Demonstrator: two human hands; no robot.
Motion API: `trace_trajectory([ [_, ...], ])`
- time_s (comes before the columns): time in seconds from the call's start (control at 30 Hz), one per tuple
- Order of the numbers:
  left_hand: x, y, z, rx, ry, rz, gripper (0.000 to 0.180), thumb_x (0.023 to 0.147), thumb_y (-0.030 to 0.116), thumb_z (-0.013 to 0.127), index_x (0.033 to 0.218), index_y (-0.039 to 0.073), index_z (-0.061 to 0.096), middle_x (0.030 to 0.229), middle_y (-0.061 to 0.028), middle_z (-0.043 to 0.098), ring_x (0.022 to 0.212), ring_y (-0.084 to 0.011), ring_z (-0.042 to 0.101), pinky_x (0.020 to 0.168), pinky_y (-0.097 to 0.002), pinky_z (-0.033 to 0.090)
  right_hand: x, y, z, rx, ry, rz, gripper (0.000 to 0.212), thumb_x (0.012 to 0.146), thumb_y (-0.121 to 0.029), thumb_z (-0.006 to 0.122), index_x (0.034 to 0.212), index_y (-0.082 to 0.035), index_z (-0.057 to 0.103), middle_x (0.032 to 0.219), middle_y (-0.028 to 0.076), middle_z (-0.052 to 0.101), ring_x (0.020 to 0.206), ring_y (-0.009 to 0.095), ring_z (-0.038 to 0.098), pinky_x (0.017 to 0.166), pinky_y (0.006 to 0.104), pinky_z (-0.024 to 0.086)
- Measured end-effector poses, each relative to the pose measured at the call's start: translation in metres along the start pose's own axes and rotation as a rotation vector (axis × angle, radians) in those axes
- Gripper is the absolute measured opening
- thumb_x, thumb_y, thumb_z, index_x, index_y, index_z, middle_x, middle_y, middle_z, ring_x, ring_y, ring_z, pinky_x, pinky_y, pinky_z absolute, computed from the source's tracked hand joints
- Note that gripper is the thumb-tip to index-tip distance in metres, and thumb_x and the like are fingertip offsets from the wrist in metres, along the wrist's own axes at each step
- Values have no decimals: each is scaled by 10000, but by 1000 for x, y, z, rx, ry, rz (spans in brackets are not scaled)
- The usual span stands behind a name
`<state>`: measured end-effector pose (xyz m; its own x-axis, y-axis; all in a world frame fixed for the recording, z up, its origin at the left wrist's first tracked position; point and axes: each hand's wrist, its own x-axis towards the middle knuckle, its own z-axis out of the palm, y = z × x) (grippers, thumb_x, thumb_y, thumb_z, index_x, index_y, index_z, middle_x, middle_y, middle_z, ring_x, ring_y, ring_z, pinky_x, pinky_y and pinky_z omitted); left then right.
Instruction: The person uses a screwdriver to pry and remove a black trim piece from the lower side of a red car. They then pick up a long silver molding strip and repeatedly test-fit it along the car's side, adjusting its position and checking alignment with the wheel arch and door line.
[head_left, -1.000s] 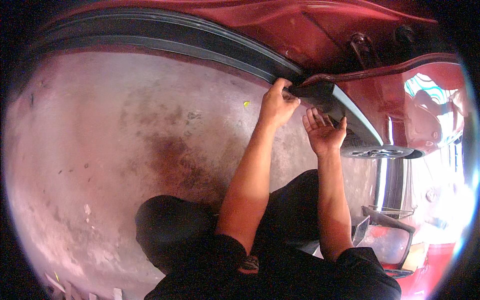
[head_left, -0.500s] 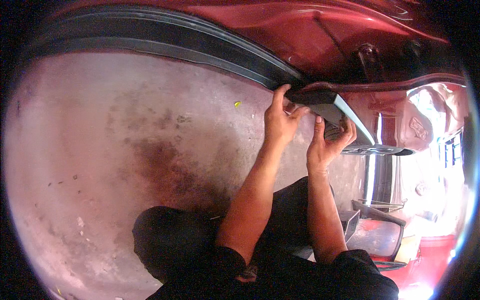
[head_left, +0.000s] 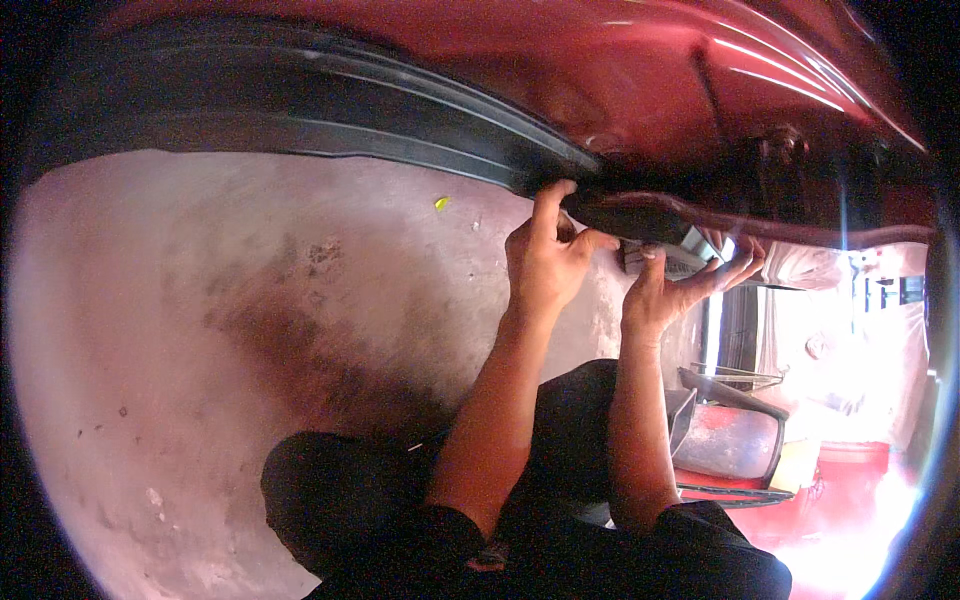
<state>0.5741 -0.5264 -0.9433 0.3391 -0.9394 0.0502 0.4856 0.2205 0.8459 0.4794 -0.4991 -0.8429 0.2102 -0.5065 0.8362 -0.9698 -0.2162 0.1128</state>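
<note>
From my end, nearest I see dark-clothed knees (head_left: 345, 490) and two bare forearms coming up out of black sleeves (head_left: 425, 555). Beyond them, the left hand (head_left: 545, 265) is partly open, index finger raised to the edge where a long black sill strip (head_left: 330, 130) meets a dark panel (head_left: 625, 215), thumb pointing toward that panel's underside. I can't tell whether it pinches anything. The right hand (head_left: 675, 290) is spread wider, thumb up below the panel, fingers reaching to its pale-lit outer end; I can't tell how firmly it holds. The panel sits low along the red car body (head_left: 520, 60), just right of the strip's end. Past the hands I make out a ridged dark tyre (head_left: 685, 263), the stained floor (head_left: 170, 300), and a small yellow scrap (head_left: 441, 203) lying on it.
</note>
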Motion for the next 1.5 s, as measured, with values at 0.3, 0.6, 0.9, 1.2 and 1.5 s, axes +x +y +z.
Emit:
trace_trajectory([
  [0.3, 0, 3, -1, 63, -7, -32, 656, 635, 184, 890, 1195, 106, 557, 644, -87, 643, 551, -251, 650, 536, -363, 512, -13, 16, 12, -19, 27, -24, 1154, 786, -661, 683, 1573, -130, 29, 1599, 271, -53, 1478, 446, 21, 1153, 613, 101],
  [0.6, -7, 5, -1, 106, -100, 60, 529, 795, 129, 773, 1267, 89, 538, 746, -147, 675, 665, -321, 673, 608, -398, 518, 49, -65, -47, -449, -441, -696, 737, 762, -451, 740, 1394, -174, 481, 1424, 66, 481, 1410, 335, 326, 1129, 683, 108],
  [0.9, -7, 1, 5, 81, -46, 90, 431, 765, 130, 792, 1161, 77, 632, 798, -164, 691, 698, -301, 683, 637, -377, 533, 127, -60, -53, -611, -660, -907, 535, 647, -467, 743, 1061, -134, 678, 1040, 12, 638, 1159, 201, 529, 1110, 596, 193],
  [1.2, -5, 2, 3, 109, 22, 193, 421, 744, 128, 789, 1131, 54, 644, 886, -168, 706, 761, -325, 703, 656, -380, 553, 125, -63, -51, -492, -583, -855, 453, 640, -413, 754, 990, -135, 678, 971, 12, 636, 1032, 216, 573, 1039, 517, 287],
  [1.5, -10, 18, 3, 152, -41, 158, 570, 723, 316, 827, 1182, 64, 602, 929, -169, 701, 823, -333, 694, 706, -404, 553, 125, -59, -51, -494, -594, -852, 470, 647, -418, 755, 1007, -125, 680, 992, 28, 639, 1043, 221, 562, 1052, 516, 285],
])
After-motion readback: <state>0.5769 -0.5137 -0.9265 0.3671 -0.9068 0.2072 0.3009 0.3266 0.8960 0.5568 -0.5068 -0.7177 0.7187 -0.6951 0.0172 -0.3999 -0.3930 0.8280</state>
